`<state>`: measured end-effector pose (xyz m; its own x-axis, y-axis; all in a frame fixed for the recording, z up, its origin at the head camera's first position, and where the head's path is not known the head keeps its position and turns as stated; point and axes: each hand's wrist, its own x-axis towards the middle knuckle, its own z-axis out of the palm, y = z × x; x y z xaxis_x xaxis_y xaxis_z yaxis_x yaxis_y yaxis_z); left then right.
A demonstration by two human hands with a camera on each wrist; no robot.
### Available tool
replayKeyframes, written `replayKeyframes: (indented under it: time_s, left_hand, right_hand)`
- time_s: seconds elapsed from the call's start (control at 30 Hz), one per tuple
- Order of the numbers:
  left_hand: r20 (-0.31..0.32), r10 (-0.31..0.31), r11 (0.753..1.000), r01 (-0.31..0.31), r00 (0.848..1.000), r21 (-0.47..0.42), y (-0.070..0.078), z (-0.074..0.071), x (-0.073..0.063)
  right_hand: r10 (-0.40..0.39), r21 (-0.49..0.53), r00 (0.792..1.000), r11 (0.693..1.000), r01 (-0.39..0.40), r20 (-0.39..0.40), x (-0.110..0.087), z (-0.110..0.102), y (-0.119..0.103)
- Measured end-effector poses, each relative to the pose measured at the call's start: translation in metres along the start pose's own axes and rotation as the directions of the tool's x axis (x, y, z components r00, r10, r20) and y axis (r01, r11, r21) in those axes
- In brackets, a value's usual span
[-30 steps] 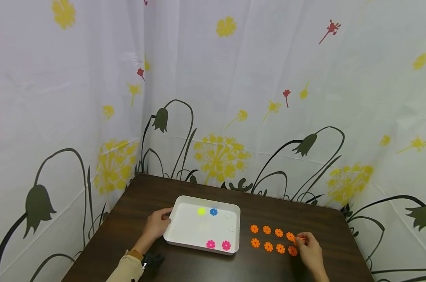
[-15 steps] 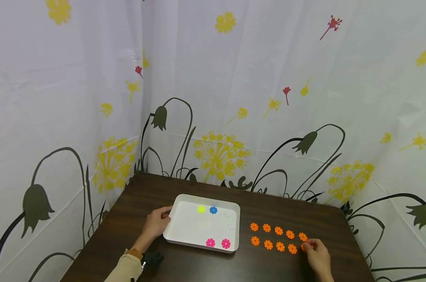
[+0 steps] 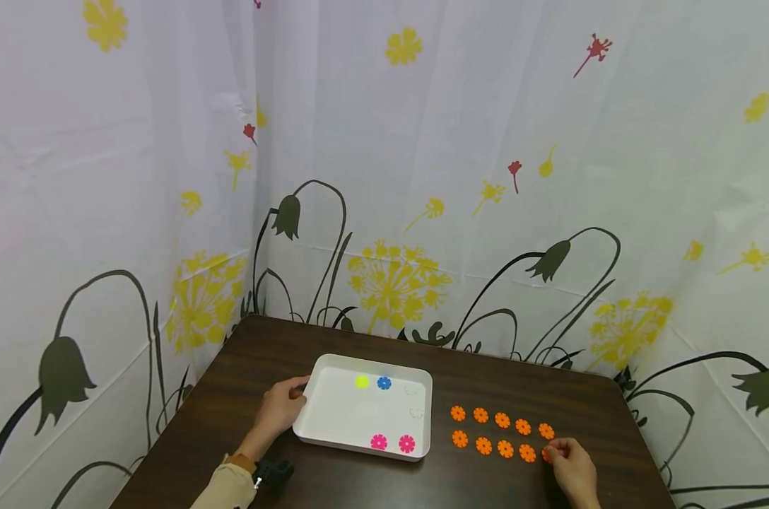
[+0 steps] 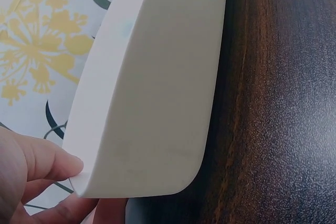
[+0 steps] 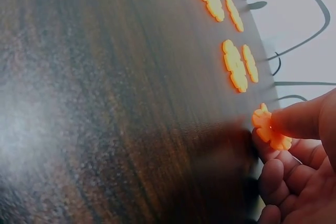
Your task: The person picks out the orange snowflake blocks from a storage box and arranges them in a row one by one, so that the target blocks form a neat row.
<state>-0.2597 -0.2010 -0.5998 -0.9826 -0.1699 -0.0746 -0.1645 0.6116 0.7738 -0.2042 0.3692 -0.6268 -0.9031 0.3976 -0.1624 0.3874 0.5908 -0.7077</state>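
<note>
At the right end of the nearer row, my right hand [image 3: 573,468] pinches an orange flower-shaped disc [image 5: 261,120] between thumb and fingers. Several matching orange discs [image 3: 505,449] lie in two rows to its left. My left hand [image 3: 281,410] grips the left side of a shallow white tray [image 3: 338,410], its thumb over the rim in the left wrist view. Inside the tray are a yellow disc [image 3: 362,382], a blue disc [image 3: 384,383], two pink discs [image 3: 406,444] and two white ones [image 3: 416,412] along the right side.
Everything stands on a dark wood-grain table [image 3: 486,481]. A white curtain [image 3: 461,141] printed with flowers hangs behind and on the left of the table. A black strap-like device [image 3: 275,471] is at the left wrist.
My right hand has moved right and nearer, from the far row to the nearer row's right end. An orange disc now lies uncovered at the far row's end. The left hand keeps its hold.
</note>
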Motion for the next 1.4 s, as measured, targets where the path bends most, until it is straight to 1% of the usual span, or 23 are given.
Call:
replayKeyframes:
  time_s: [0.17, 0.33, 0.5, 0.57, 0.7, 0.83, 0.93, 1.03, 1.13, 1.2, 1.3, 1.4]
  left_hand:
    - [0.008, -0.008, 1.0, 0.008, 1.0, -0.003, 0.0, -0.002, -0.002]
    - [0.004, -0.022, 1.0, 0.022, 1.0, 0.004, -0.003, -0.005, -0.003]
    - [-0.006, 0.006, 1.0, -0.006, 1.0, 0.0, -0.006, -0.006, 0.001]
    - [-0.007, 0.009, 1.0, -0.009, 1.0, 0.001, -0.008, -0.005, 0.003]
    - [0.005, 0.004, 1.0, -0.004, 1.0, 0.01, -0.011, -0.002, 0.002]
    - [0.02, 0.018, 1.0, -0.018, 1.0, 0.021, -0.009, -0.002, 0.002]
    - [0.025, 0.031, 0.999, -0.032, 0.999, 0.025, -0.007, -0.002, 0.005]
    - [0.026, 0.041, 0.999, -0.042, 0.999, 0.021, -0.005, -0.001, 0.011]
    - [0.017, 0.043, 0.999, -0.043, 0.999, 0.018, -0.003, -0.002, 0.016]
    - [0.02, 0.045, 0.999, -0.046, 0.999, 0.018, -0.002, -0.003, 0.019]
    - [0.033, 0.054, 0.998, -0.055, 0.998, 0.02, 0.0, -0.004, 0.022]
    - [0.048, 0.054, 0.998, -0.055, 0.997, 0.015, 0.0, -0.003, 0.024]
  right_hand:
    - [0.002, -0.011, 1.0, 1.0, -0.002, 0.012, -0.001, 0.001, 0.0]
    - [-0.012, -0.031, 1.0, 0.999, 0.012, 0.013, 0.0, 0.004, -0.003]
    - [-0.04, -0.033, 0.999, 0.999, 0.04, 0.006, 0.007, 0.006, -0.005]
    - [-0.054, -0.051, 0.999, 0.997, 0.054, 0.005, 0.009, 0.005, -0.006]
    - [-0.039, -0.093, 0.999, 0.995, 0.041, 0.021, 0.009, 0.001, -0.003]
    - [-0.024, -0.106, 0.999, 0.994, 0.027, 0.024, 0.004, 0.0, 0.0]
    - [-0.035, -0.092, 0.999, 0.995, 0.037, 0.016, 0.0, -0.003, -0.006]
    - [-0.044, -0.061, 0.999, 0.997, 0.043, -0.025, -0.001, -0.007, -0.02]
    - [-0.064, -0.007, 0.997, 0.998, 0.064, -0.05, -0.003, -0.006, -0.034]
    - [-0.087, 0.01, 0.995, 0.996, 0.087, -0.047, -0.004, -0.005, -0.042]
    - [-0.141, 0.005, 0.99, 0.99, 0.141, -0.028, -0.006, -0.004, -0.047]
    - [-0.206, -0.031, 0.979, 0.978, 0.205, -0.008, -0.006, -0.002, -0.048]
